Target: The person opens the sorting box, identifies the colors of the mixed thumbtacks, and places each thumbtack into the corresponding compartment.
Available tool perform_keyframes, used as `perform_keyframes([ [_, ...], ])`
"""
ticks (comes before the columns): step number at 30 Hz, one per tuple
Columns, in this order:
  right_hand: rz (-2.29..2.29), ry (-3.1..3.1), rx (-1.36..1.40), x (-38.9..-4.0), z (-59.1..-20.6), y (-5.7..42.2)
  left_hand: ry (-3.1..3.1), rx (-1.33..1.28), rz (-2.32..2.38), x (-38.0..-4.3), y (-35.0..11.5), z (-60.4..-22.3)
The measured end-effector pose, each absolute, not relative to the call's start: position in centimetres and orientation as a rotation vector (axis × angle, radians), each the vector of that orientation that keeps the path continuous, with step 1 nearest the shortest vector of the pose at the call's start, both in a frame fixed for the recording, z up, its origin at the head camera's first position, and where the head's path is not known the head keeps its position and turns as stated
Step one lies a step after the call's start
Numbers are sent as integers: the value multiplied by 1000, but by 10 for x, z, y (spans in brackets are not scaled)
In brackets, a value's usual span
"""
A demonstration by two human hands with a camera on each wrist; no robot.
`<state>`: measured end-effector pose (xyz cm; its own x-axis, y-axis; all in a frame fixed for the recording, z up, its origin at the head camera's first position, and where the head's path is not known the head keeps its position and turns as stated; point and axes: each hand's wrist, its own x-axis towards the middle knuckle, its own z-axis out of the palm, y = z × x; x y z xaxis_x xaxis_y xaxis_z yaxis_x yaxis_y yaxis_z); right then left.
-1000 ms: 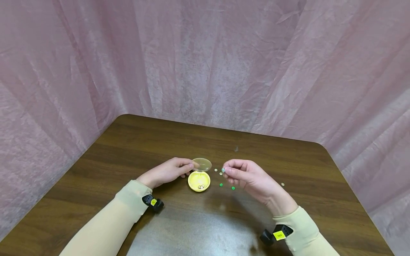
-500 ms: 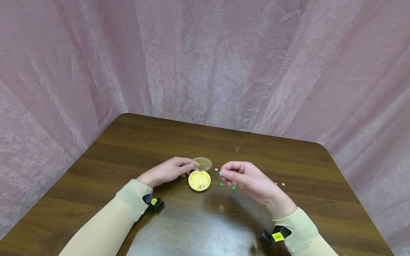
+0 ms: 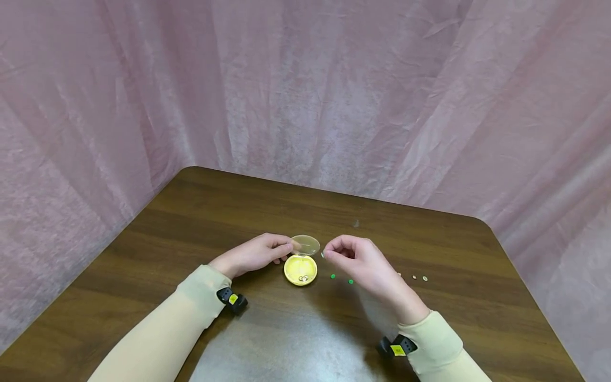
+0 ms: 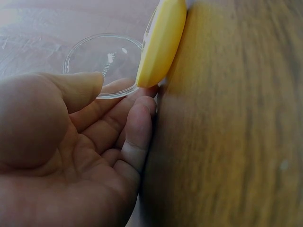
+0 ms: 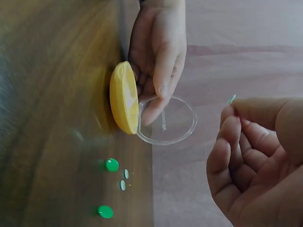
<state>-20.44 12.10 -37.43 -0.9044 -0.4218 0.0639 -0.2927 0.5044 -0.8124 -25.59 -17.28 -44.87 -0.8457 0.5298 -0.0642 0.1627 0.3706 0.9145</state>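
Note:
A round yellow case [image 3: 299, 271] stands on the table with its hinged clear lid [image 3: 306, 244] raised. Inside it lie a few small ring-like discs [image 3: 303, 278]. My left hand [image 3: 258, 255] pinches the lid's edge between thumb and fingers, the thumb across the clear plastic in the left wrist view. To the right of the lid, above the table, my right hand [image 3: 361, 260] pinches a small pale-green disc [image 5: 231, 99] between thumb and index fingertip. Most of that disc is hidden by the fingers.
Two bright green discs [image 3: 332, 276] lie on the table between the case and my right hand. Several small pale discs [image 3: 425, 278] lie farther right, one partly behind the right wrist. A pink curtain [image 3: 305, 95] hangs beyond the table [image 3: 229, 196].
My right hand has moved left towards the lid with the pale-green disc, uncovering pale discs on its right. The left hand keeps its hold on the lid.

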Motion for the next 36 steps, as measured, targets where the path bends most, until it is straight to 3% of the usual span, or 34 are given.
perform_keyframes([
  [13, -1091, 2837, -629, -226, -375, 113, 2310, 593, 1440, -252, -170, -447],
  [36, -961, 2859, -683, -230, -390, 101, 2297, 592, 1445, -251, -170, -445],
])
